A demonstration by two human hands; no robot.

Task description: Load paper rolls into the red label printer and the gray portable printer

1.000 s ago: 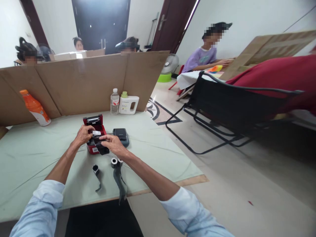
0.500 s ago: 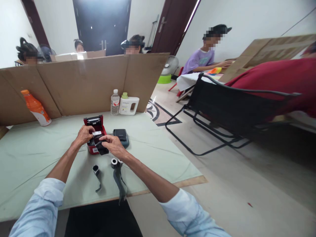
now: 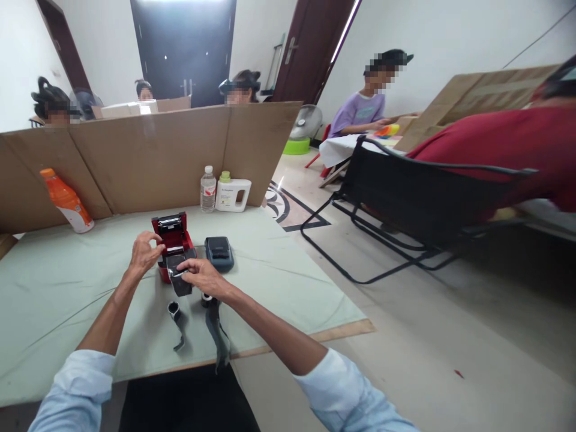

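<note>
A small red label printer (image 3: 177, 238) stands on the table with its lid raised. My right hand (image 3: 203, 278) pinches a black strip (image 3: 182, 284) between thumb and fingers in front of the printer, the strip hanging over its front side. At the printer's left edge is my left hand (image 3: 144, 253), thumb and forefinger apart with nothing visible between them; whether it touches the housing I cannot tell. Nearer me lie a small dark roll (image 3: 174, 309) with a loose tail and another roll (image 3: 206, 300) beside a long dark strip (image 3: 218, 336) that reaches past the table edge.
Right of the printer sits a dark blue-grey device (image 3: 219, 252). A water bottle (image 3: 208, 191), a white jug (image 3: 233, 195) and an orange bottle (image 3: 67, 201) stand before a cardboard screen (image 3: 157, 156). A black folding chair (image 3: 418, 198) is to the right; people sit beyond.
My left hand has moved away from the strip to the printer's left edge. My right hand has drawn the black strip slightly down towards me, and more of the printer's inside shows.
</note>
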